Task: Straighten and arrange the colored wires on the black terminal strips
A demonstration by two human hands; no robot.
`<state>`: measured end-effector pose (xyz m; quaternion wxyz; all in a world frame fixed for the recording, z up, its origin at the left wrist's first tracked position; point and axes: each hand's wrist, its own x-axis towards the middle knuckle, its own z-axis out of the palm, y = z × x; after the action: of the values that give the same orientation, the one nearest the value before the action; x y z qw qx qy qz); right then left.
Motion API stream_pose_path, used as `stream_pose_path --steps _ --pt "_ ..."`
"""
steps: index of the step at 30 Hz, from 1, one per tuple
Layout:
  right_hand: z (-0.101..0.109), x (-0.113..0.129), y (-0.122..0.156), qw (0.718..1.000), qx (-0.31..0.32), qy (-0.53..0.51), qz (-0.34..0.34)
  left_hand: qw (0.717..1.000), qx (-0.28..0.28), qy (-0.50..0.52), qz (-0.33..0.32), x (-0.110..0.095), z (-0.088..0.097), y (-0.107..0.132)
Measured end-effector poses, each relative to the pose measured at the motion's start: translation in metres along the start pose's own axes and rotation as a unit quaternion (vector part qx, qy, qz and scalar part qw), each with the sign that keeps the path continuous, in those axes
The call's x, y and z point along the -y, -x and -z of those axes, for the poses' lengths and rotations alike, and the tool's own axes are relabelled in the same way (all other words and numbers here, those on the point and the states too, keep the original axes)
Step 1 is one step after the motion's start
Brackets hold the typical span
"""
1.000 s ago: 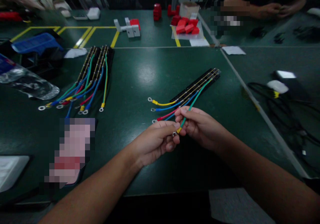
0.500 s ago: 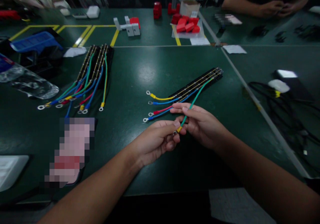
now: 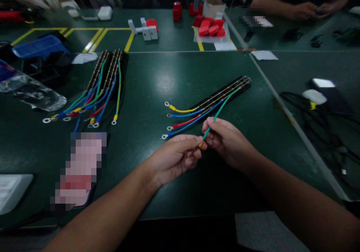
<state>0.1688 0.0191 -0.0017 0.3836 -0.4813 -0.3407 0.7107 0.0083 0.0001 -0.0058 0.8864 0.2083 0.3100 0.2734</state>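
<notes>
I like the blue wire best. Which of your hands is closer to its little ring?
Left. The left hand is just beside the blue wire's ring; the right hand is farther off, pinching the green wire.

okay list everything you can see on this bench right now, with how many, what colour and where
green wire: one, green with yellow sleeve, pinched by both hands
loose wires: four, yellow, blue, red, blue, left of the hands
black strip: one, centre, wires run from it
wire bundle: one pile, mixed colours, left
red blocks: several, far centre
blue tray: one, far left
plastic bag: one, clear, left
black cables: tangle, right
table: dark green
co-worker's hands: two, far right
left hand: shut on the wire end
right hand: shut on the wire
</notes>
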Motion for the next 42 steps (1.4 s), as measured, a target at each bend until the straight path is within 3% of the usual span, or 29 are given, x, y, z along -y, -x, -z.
stream_pose_path --steps 15,25,42 --pt "-0.0004 -0.0033 -0.0028 0.999 0.021 -0.026 0.000 1.000 0.003 -0.027 -0.004 0.0006 0.0013 -0.0005" --pt "-0.0011 -0.0041 -0.0022 1.000 0.025 -0.007 0.001 1.000 -0.006 0.010 0.026 0.0004 -0.0008 -0.0011" --pt "-0.0009 -0.0024 -0.0028 0.999 0.037 -0.011 -0.001 0.999 0.007 -0.034 -0.001 0.0012 0.0000 -0.0011"
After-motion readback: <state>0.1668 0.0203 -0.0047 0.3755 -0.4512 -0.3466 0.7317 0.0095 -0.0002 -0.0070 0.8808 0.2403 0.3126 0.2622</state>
